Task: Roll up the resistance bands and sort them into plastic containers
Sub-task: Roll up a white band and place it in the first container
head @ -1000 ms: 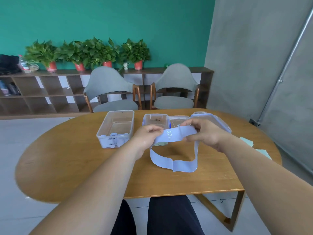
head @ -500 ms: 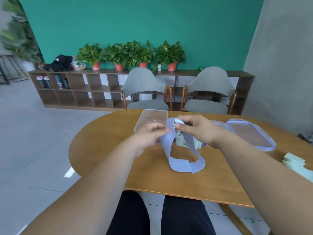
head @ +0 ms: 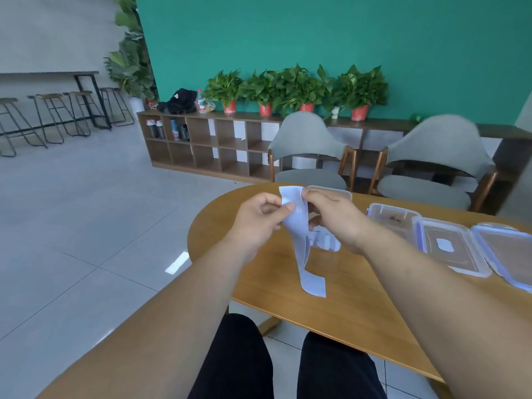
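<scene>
**Band pinched at its top end by both hands**

Centre of frame: left hand (head: 258, 218) and right hand (head: 334, 218) each pinch the upper end of the pale blue resistance band (head: 299, 234) between thumb and fingers, above the wooden table (head: 345, 306). The band hangs folded double, and its lower end lies on the tabletop at lower centre. A clear container (head: 334, 190) sits behind the hands, partly hidden, with pale rolls inside. More clear containers (head: 385, 223) stand in a row toward the right edge.

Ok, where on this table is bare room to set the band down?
The table is bare along its near edge, below the dangling band, and at its rounded end beside the left hand. Crowded: containers line the far right.
</scene>
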A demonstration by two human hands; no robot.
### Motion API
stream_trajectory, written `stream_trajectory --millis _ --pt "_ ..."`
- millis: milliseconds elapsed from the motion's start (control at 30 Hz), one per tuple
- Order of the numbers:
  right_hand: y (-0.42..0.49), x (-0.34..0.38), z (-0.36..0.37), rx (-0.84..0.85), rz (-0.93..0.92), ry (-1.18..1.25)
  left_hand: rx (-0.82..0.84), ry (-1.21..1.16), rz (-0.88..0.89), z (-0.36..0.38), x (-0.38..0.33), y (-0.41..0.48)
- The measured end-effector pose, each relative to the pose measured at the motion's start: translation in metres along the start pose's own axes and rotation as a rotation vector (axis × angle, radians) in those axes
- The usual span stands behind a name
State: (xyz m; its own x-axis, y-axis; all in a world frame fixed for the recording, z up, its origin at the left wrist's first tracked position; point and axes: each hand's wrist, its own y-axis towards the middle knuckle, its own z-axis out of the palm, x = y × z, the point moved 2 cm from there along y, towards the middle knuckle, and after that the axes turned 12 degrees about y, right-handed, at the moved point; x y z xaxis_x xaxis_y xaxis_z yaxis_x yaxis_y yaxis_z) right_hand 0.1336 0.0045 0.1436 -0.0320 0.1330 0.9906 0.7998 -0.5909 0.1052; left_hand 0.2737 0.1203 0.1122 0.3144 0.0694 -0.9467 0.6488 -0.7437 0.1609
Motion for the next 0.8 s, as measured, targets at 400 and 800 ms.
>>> stream_trajectory --millis 400,800 --pt "0.037 0.005 0.066 -0.172 -0.136 0.297 -0.035 -0.103 -0.036 -0.068 0.021 -0.007" --pt "0.107 -0.032 0.089 -0.250 0.062 0.195 -0.010 -0.209 -0.157 -0.079 0.052 0.019"
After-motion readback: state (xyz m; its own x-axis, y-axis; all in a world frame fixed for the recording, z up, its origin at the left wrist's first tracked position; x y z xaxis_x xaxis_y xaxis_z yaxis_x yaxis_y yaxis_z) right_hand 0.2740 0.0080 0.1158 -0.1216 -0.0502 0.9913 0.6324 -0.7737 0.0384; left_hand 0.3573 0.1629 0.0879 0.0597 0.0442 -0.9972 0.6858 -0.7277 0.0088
